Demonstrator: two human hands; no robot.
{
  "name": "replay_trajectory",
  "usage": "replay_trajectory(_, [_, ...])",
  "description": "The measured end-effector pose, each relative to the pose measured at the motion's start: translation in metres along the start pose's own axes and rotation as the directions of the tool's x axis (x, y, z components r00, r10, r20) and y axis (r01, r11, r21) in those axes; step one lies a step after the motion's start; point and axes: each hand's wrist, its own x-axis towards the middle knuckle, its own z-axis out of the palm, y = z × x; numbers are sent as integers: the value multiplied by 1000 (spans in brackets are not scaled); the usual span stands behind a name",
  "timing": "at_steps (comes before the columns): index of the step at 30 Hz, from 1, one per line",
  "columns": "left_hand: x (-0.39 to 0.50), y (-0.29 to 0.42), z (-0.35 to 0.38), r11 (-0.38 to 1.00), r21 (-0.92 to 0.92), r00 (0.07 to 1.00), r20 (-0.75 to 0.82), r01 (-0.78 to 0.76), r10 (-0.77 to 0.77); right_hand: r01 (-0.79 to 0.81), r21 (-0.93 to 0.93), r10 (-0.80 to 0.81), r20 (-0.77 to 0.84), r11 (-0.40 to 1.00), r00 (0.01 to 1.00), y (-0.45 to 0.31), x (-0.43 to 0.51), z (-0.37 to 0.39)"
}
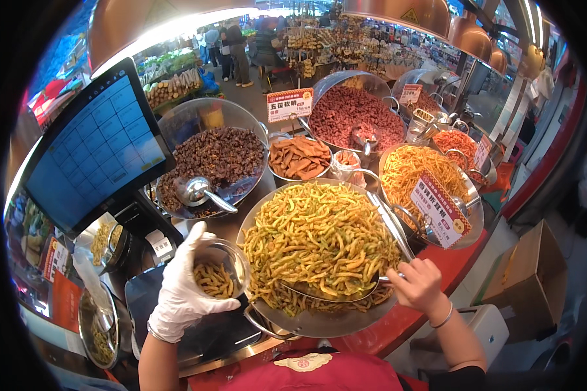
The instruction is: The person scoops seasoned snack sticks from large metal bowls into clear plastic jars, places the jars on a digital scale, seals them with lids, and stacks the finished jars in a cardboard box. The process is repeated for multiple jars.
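My left hand (pixel 178 288), in a white glove, grips a clear plastic cup (pixel 221 250) tilted beside a wide metal pan (pixel 332 323). Several fried yellow-brown strips lie inside the cup. The pan is heaped with yellow-green fried strips (pixel 318 225). My bare right hand (pixel 418 283) is closed around the handle of a metal scoop (pixel 374 289), whose bowl sits loaded at the heap's near side. Metal tongs (pixel 394 227) rest along the pan's right side. Strips hide most of the scoop's bowl.
A touch screen (pixel 98 151) stands at left above a dark flat surface (pixel 200 332). Behind are a bowl of dark brown pieces with a scoop (pixel 198 191), a bowl of orange-brown slices (pixel 301 157), and red pieces (pixel 352 117). A sign (pixel 440 209) stands at right, near a cardboard box (pixel 523 283).
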Motion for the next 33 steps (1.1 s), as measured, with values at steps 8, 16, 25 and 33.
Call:
replay_trajectory(8, [67, 52, 16, 982, 162, 944, 327, -93, 35, 186, -76, -195, -133, 980, 972, 54, 103, -93])
replay_trajectory(16, [75, 79, 77, 695, -717, 975, 188, 52, 121, 437, -262, -421, 118, 860, 899, 79, 222, -203])
replay_trajectory(25, [49, 42, 56, 576, -797, 978, -209, -180, 16, -856, 469, 670, 566, 216, 479, 35, 90, -122])
replay_trajectory(33, [37, 37, 66, 720, -676, 956, -286, -159, -58, -493, 644, 510, 765, -585, 393, -101, 16, -18])
